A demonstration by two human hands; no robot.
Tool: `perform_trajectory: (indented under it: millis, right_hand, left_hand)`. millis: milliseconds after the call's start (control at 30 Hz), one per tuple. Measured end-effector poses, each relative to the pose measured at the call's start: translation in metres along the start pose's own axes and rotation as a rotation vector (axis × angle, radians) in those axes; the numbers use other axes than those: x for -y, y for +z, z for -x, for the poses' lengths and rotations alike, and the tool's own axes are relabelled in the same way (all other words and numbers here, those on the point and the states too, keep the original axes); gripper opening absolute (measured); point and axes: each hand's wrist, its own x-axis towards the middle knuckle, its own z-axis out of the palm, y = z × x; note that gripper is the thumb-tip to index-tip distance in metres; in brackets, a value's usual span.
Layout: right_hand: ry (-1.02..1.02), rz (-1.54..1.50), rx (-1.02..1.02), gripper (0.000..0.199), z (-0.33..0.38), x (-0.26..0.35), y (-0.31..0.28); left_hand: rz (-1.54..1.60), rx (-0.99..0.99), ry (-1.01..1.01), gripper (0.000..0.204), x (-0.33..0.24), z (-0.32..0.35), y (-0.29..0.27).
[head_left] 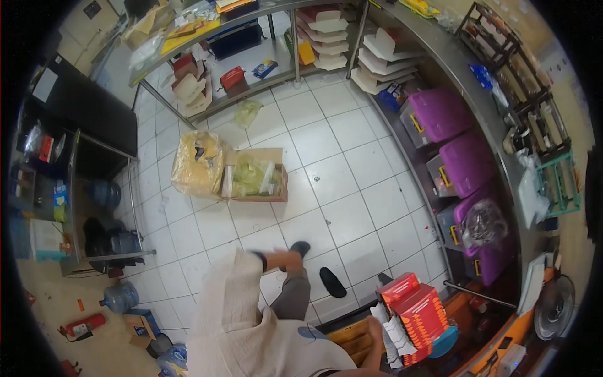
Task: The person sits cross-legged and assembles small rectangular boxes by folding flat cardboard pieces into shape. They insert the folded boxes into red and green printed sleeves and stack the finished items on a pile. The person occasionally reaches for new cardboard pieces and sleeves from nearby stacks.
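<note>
My right hand (375, 329) is at the left edge of a stack of red and white cardboard food boxes (414, 311). It appears to grip their white flaps, with its fingers partly hidden behind the card. The stack sits tilted at the lower right, over a brown wooden surface (352, 338) and beside a round teal item (445, 342). My left hand (287, 259) hangs low in front of my knee, away from any object. Motion smears its fingers.
On the tiled floor ahead stand a plastic-wrapped carton (200, 164) and an open cardboard box (284, 182) with a greenish bag inside. A black sandal (332, 283) lies near my foot. Purple-lidded bins (443, 116) line the right-hand shelf; folded cartons (322, 38) fill the far shelf.
</note>
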Motion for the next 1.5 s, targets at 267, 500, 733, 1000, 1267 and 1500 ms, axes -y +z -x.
perform_trajectory:
  millis: [267, 500, 733, 1000, 1267, 1500]
  right_hand:
    - [-0.371, -0.244, -0.265, 0.027, 0.07, 0.22, -0.079]
    - [-0.512, 0.204, -0.106, 0.027, 0.025, 0.183, -0.059]
    - [-0.585, 0.271, 0.047, 0.031, -0.022, 0.23, -0.032]
    - [-0.767, 0.249, 0.018, 0.035, -0.018, 0.314, -0.03]
    - [-0.333, 0.428, 0.078, 0.041, 0.032, 0.159, -0.04]
    - [-0.381, 0.459, -0.004, 0.038, 0.048, 0.165, -0.033]
  left_hand:
    - [-0.123, -0.466, -0.337, 0.048, 0.149, 0.074, -0.274]
    - [0.195, -0.115, -0.168, 0.071, 0.273, 0.05, -0.078]
    - [0.711, 0.018, -0.46, 0.063, 0.223, 0.213, 0.169]
    - [1.037, -0.033, -0.627, 0.059, 0.125, 0.28, 0.219]
    - [0.99, 0.044, -0.584, 0.055, 0.107, 0.231, 0.184]
    - [0.927, 0.12, -0.579, 0.051, 0.104, 0.21, 0.157]
